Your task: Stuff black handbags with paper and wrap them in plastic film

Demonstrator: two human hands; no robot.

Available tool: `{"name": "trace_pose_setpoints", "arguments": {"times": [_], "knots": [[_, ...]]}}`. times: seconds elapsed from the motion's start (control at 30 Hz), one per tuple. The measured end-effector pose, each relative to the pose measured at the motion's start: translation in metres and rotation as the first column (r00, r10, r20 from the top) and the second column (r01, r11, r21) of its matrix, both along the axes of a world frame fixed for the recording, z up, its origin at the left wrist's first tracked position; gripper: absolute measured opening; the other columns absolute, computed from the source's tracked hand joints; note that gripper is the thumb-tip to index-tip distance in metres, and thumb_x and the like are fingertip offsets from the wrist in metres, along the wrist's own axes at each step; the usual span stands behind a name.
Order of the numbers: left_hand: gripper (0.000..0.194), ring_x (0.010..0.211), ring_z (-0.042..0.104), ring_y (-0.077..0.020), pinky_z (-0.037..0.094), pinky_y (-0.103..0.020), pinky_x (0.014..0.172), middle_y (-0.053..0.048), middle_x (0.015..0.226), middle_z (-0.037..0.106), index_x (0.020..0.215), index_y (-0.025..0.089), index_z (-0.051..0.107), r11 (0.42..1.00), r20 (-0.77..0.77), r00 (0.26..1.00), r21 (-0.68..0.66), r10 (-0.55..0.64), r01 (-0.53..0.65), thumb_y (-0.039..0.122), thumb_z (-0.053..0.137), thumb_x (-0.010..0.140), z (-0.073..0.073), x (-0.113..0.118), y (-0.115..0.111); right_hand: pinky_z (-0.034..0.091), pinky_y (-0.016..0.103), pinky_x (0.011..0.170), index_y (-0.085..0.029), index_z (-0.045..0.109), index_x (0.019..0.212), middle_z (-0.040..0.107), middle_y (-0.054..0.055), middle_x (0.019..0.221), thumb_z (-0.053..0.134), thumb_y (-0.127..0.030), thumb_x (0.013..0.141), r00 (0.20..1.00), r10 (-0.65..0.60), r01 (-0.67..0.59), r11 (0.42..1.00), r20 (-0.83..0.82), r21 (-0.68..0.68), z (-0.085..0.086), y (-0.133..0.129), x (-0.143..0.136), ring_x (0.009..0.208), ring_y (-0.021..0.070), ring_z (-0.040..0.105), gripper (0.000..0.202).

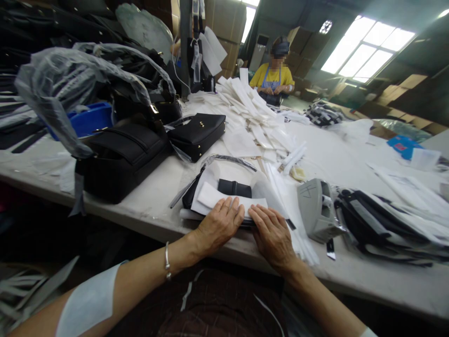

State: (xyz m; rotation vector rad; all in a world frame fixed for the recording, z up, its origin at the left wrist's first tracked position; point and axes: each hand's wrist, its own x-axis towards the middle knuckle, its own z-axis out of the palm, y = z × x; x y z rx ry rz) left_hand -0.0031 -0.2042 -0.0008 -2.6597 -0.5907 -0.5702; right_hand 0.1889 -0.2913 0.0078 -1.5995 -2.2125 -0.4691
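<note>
A black bag (191, 194) lies at the table's front edge, largely covered by white paper. On it a folded white foam strip (210, 194) runs crosswise, below a small black flap (235, 188). My left hand (221, 224) rests on the strip's near edge, fingers laid out flat over it. Beside it, my right hand (272, 234) touches the right end of the strip with its fingers extended. Neither hand is closed around anything. The bag's strap, wrapped in clear film, arches behind the paper.
Black bags (121, 159) and a smaller black bag (198, 133) stand left. White strips (252, 112) are heaped behind. A grey dispenser (312, 210) and stacked black pieces (379, 224) lie right. A person (271, 79) in yellow works across the table (336, 154).
</note>
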Motion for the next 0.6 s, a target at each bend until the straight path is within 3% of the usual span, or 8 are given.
{"name": "trace_pose_setpoints", "arguments": {"times": [0.33,0.6], "knots": [[0.037,0.120,0.059,-0.0304,0.047,-0.043,0.099,-0.022,0.133,0.057,0.133,0.006,0.046,0.999,0.031,0.999,0.026,-0.027,0.027,0.019,0.039,0.099,-0.001,-0.003,0.004,0.032,0.048,0.109,-0.015,0.049,0.136,0.060,0.013,0.134,0.059,-0.018,0.086,0.999,-0.048,0.049,0.998,0.019,-0.044,0.004,0.001,-0.012,0.127,0.0291,0.051,0.051],[0.040,0.119,0.059,-0.0311,0.047,-0.043,0.098,-0.024,0.133,0.057,0.133,0.005,0.047,1.000,0.039,0.999,-0.012,-0.016,0.017,0.017,0.041,0.096,0.005,-0.001,0.006,0.032,0.050,0.110,-0.016,0.050,0.137,0.061,0.012,0.133,0.057,-0.013,0.086,0.993,-0.081,0.083,0.996,0.088,-0.016,0.005,0.011,-0.016,0.125,0.0304,0.052,0.052]]}}
